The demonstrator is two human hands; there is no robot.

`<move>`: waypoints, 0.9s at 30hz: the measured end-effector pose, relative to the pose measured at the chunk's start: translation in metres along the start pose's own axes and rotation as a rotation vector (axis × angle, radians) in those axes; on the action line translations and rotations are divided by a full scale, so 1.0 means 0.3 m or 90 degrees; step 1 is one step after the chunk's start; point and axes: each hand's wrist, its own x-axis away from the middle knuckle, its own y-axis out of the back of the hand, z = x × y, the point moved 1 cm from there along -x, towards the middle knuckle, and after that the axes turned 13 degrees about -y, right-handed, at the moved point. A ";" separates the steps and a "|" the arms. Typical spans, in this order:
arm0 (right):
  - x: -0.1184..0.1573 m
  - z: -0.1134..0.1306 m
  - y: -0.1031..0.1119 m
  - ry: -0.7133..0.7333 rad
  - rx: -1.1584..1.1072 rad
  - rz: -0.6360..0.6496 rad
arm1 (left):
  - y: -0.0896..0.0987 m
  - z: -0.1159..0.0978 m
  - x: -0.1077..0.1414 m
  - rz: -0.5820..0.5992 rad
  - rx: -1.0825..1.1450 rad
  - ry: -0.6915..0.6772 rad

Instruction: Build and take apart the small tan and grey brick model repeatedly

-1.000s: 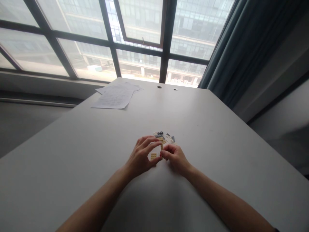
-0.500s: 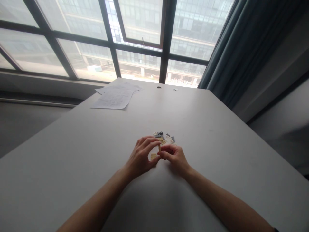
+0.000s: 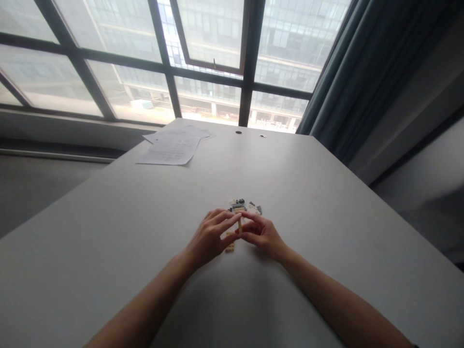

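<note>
One tan studded piece (image 3: 239, 224), slim in view, upright, held above the white table (image 3: 326, 261) between two hands. Left hand (image 3: 207, 238): forefinger at the piece's upper end, thumb at its lower, pinching it lengthwise. Right hand (image 3: 267, 239): forefinger and thumb meeting the same two ends from the other side, likewise pinching. Second tan piece (image 3: 229, 248): on the table, partly hidden by the left thumb. Grey and white pieces (image 3: 254, 208): loose, just beyond the fingertips.
</note>
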 end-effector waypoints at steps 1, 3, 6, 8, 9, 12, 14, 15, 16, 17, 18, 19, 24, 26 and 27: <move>-0.002 -0.004 0.004 -0.003 0.004 0.006 | -0.001 0.001 0.001 0.002 0.003 -0.004; -0.003 -0.005 0.009 -0.010 0.023 0.009 | -0.002 0.001 0.001 0.003 0.011 -0.011; 0.003 0.012 0.016 -0.003 0.136 -0.030 | 0.005 0.000 0.000 0.014 0.035 -0.011; 0.011 0.033 0.022 0.035 0.271 -0.093 | 0.014 -0.001 -0.002 0.044 0.060 -0.003; 0.014 0.043 0.025 0.061 0.337 -0.127 | 0.020 0.000 -0.004 0.058 0.069 0.005; 0.020 0.058 0.034 0.114 0.462 -0.166 | 0.039 0.007 -0.010 0.079 0.078 0.024; 0.018 0.052 0.041 0.125 0.511 -0.178 | 0.052 0.017 -0.009 0.057 0.076 0.034; 0.017 0.047 0.045 0.125 0.534 -0.200 | 0.058 0.025 -0.006 0.030 0.069 0.046; 0.015 0.043 0.050 0.124 0.553 -0.233 | 0.063 0.034 -0.001 -0.004 0.055 0.065; 0.014 0.039 0.054 0.122 0.566 -0.268 | 0.067 0.044 0.007 -0.039 0.036 0.087; 0.015 0.038 0.056 0.121 0.570 -0.292 | 0.070 0.054 0.016 -0.067 0.015 0.110; 0.017 0.040 0.054 0.122 0.567 -0.298 | 0.071 0.065 0.027 -0.080 -0.001 0.126; 0.097 0.070 -0.043 0.153 0.575 -0.028 | 0.059 0.094 0.068 -0.049 -0.024 0.149; 0.163 0.057 -0.113 0.168 0.635 0.181 | 0.052 0.092 0.072 -0.033 -0.021 0.150; 0.196 0.043 -0.145 0.187 0.673 0.248 | 0.049 0.090 0.073 -0.027 -0.017 0.148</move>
